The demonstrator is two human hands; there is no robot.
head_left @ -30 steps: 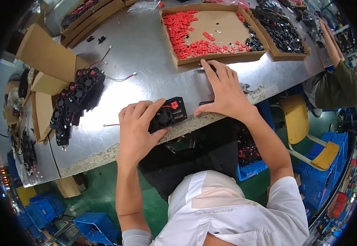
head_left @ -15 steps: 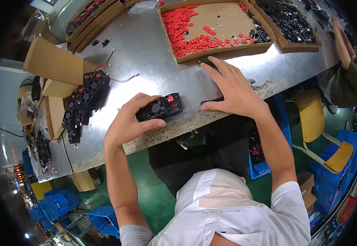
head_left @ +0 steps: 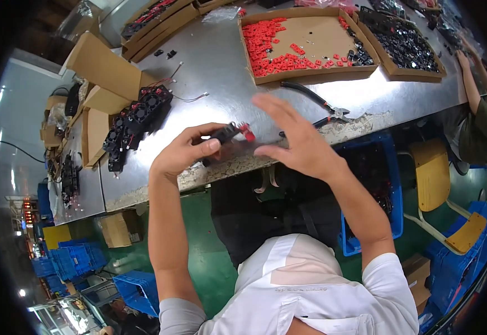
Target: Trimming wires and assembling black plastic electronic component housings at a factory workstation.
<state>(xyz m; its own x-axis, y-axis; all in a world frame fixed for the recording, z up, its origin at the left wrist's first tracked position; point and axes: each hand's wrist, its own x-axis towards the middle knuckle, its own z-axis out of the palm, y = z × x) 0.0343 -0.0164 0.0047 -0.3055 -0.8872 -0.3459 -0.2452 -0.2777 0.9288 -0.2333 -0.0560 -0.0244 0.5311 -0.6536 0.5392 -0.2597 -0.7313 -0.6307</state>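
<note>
My left hand (head_left: pixel 177 153) grips a black fan module (head_left: pixel 225 134) between thumb and fingers, just above the table's front edge. The module is tilted, and a red piece (head_left: pixel 247 132) shows at its right end. Fingers apart and holding nothing, my right hand (head_left: pixel 305 146) hovers to the right of the module. Behind and partly under it, cutting pliers (head_left: pixel 309 94) with black handles lie spread on the metal table (head_left: pixel 221 72). My right hand hides part of the lower handle.
More black fan modules (head_left: pixel 153 100) with wires lie at the left beside a cardboard box (head_left: pixel 106 67). At the back, one cardboard tray (head_left: pixel 316 75) holds red parts and another (head_left: pixel 416 73) black parts. A blue crate (head_left: pixel 397 195) and a wooden chair (head_left: pixel 430 167) stand at right, near another person's arm (head_left: pixel 469 78).
My right hand has come away from the pliers' handles, leaving them on the table. My left hand has lifted and turned the fan module, so its fan face no longer shows.
</note>
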